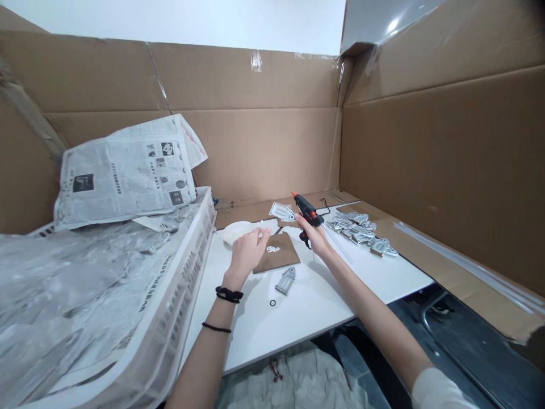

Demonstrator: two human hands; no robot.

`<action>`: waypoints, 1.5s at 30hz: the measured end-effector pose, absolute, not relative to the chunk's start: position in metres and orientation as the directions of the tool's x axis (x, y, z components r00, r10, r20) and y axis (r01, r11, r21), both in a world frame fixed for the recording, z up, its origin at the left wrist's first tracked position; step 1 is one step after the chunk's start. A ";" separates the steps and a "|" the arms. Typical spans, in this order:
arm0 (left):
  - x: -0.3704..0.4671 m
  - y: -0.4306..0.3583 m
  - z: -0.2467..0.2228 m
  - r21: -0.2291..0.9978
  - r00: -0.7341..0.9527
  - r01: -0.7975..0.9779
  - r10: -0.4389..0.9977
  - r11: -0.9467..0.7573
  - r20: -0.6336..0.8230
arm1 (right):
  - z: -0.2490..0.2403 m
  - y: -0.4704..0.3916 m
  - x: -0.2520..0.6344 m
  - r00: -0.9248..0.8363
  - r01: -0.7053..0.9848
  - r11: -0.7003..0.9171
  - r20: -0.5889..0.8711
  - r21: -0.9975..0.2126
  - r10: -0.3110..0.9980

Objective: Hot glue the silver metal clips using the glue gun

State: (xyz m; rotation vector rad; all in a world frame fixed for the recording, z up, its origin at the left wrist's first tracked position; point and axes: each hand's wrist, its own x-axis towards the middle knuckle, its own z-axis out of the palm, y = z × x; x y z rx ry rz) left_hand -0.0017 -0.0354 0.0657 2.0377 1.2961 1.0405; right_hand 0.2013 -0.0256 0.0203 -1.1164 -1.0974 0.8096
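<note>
My right hand [314, 232] is wrapped round the handle of a black glue gun [307, 209], whose orange nozzle points up and away to the left. Over the left edge of a brown cardboard square [283, 258], my left hand [248, 250] is closed with thumb and finger together; whatever it pinches is too small to make out. Small white bits [273, 249] lie on that square. Nearer me are a grey frame-shaped piece [285, 280] and a small black ring [273, 303]. A round white dish-like thing [235, 232] sits behind my left hand, partly covered.
Several similar grey pieces [355, 228] are heaped at the right of the white table [255, 341], beside clear sticks [340, 245]. Another piece [281, 212] lies at the back. A white plastic crate [187, 278] with newspaper [128, 176] stands left. Cardboard walls [264, 147] surround the table.
</note>
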 end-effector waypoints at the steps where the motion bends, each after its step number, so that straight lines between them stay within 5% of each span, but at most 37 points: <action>1: -0.001 -0.034 0.064 0.720 0.265 0.559 0.912 -0.411 0.314 | 0.020 -0.026 0.202 0.287 0.013 0.276 0.268 -0.961 0.920; 4: 0.000 -0.030 0.064 0.854 0.449 0.290 0.849 -0.432 0.277 | 0.020 -0.026 0.202 0.297 -0.011 0.286 0.270 -0.958 0.916; 6: -0.001 -0.029 0.065 0.897 0.430 0.094 0.830 -0.431 0.354 | 0.020 -0.026 0.202 0.301 -0.024 0.281 0.261 -0.959 0.917; 9: -0.002 -0.030 0.065 0.857 0.272 0.260 0.885 -0.445 0.377 | 0.019 -0.026 0.201 0.311 -0.045 0.281 0.253 -0.959 0.916; 12: 0.002 -0.032 0.063 0.805 0.331 0.455 0.911 -0.382 0.245 | 0.020 -0.025 0.200 0.299 -0.052 0.297 0.269 -0.954 0.916; 19: 0.024 -0.022 0.033 0.889 0.100 0.338 0.951 -0.309 0.292 | 0.031 -0.028 0.197 0.271 -0.256 0.435 0.368 -0.863 0.890; 26: 0.059 -0.016 0.019 0.964 0.391 0.159 0.910 -0.214 0.137 | 0.041 -0.036 0.197 0.244 -0.322 0.439 0.374 -0.839 0.895; 34: 0.050 -0.033 0.032 0.958 0.647 0.220 0.762 -0.184 -0.002 | 0.046 -0.035 0.204 0.329 -0.373 0.445 0.332 -0.814 0.884; 38: 0.025 -0.049 0.049 0.995 0.790 -0.071 0.605 -0.067 0.098 | 0.045 -0.032 0.209 0.364 -0.353 0.450 0.323 -0.820 0.874; 42: 0.010 -0.052 0.069 0.902 0.625 -0.426 0.697 -0.073 0.351 | 0.041 -0.027 0.212 0.371 -0.374 0.458 0.322 -0.807 0.871; 45: 0.005 -0.046 0.071 0.923 0.355 -0.205 0.854 -0.326 0.380 | 0.039 -0.025 0.212 0.368 -0.385 0.461 0.325 -0.800 0.871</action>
